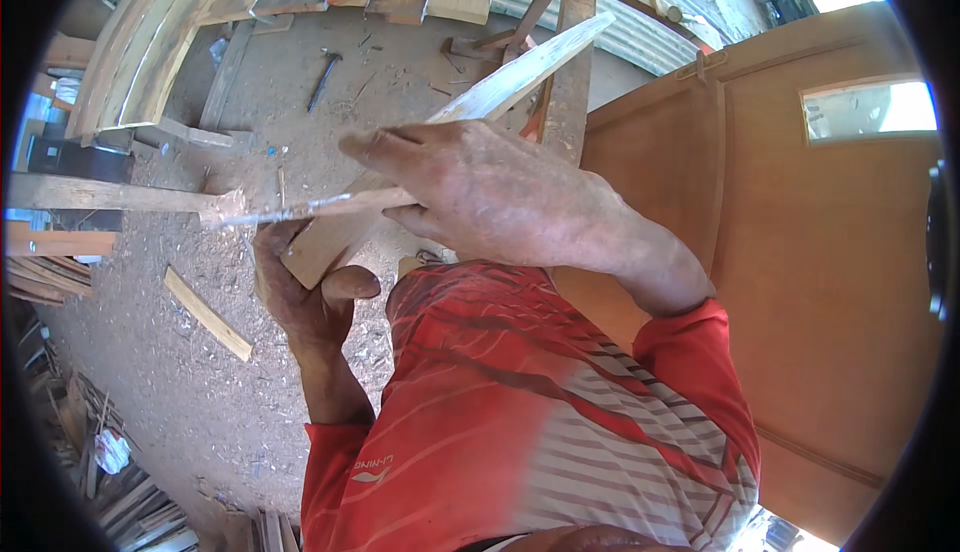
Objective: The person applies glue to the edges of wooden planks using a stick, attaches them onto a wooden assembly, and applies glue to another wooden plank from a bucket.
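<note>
A long pale wooden slat [520, 67] runs from near my chest up and away to the right. My left hand [305, 297] grips its near end from below, thumb up against the wood. My right hand [490, 192] lies over the slat, fingers closed around a thin tool [300, 210] whose narrow pale blade points left across the slat's lower part. The tool's handle is hidden inside my fist. My red and white striped shirt [530, 402] fills the lower middle.
A brown wooden door [830, 282] with a small window lies flat at the right. Curved planks [150, 42] stack at the upper left. A short offcut [207, 314], a hammer [322, 80] and shavings lie on the dirt floor. Scrap wood piles up at the lower left.
</note>
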Available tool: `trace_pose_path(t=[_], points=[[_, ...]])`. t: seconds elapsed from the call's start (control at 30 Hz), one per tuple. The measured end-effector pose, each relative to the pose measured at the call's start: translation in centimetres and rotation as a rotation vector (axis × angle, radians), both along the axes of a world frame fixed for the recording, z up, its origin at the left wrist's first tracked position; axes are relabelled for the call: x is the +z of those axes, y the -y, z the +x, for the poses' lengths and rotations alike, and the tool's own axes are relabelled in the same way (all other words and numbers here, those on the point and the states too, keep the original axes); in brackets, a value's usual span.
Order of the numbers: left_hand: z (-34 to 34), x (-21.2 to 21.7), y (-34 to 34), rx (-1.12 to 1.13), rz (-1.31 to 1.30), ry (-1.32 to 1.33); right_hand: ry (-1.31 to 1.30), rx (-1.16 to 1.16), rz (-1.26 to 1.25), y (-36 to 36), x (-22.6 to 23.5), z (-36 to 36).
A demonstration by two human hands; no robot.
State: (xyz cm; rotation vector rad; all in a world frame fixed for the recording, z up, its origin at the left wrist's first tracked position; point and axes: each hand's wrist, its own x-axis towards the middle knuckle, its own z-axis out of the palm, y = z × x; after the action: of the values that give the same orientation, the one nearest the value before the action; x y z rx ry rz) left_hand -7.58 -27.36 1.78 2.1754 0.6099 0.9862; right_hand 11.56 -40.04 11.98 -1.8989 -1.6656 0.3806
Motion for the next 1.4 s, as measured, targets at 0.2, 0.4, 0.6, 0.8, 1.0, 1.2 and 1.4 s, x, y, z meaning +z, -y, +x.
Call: trace_pose_path(t=[0.2, 0.4, 0.6, 0.8, 1.0, 1.2, 1.4], points=[[0.6, 0.4, -0.4, -0.081, -0.068, 0.213, 0.072, 0.066, 0.198, 0.0, -0.8, 1.2], [-0.8, -2.3, -2.4, -0.045, 0.062, -0.043, -0.050, 0.032, 0.162, -0.2, 0.1, 3.0], [0.1, -1.6, -1.3, 0.103, -0.241, 0.020, -0.025, -0.397, 0.004, 5.5, 3.3, 14.0], [-1.4, -1.9, -1.8, 0.183, -0.440, -0.054, -0.576, -0.658, 0.071, 12.1, -0.8, 36.6], [-3.8, -4.2, -1.0, 0.318, -0.546, 0.067, -0.314, -0.729, -0.068, 16.4, -2.9, 52.2], [-6.5, -3.2, 0.3, 0.334, -0.568, 0.139, 0.376, -0.398, -0.362, 11.3, -1.3, 66.6], [-5.0, 0.4, 2.5, 0.347, -0.482, 0.118, 0.696, -0.391, -0.881, 3.4, -5.3, 69.8]])
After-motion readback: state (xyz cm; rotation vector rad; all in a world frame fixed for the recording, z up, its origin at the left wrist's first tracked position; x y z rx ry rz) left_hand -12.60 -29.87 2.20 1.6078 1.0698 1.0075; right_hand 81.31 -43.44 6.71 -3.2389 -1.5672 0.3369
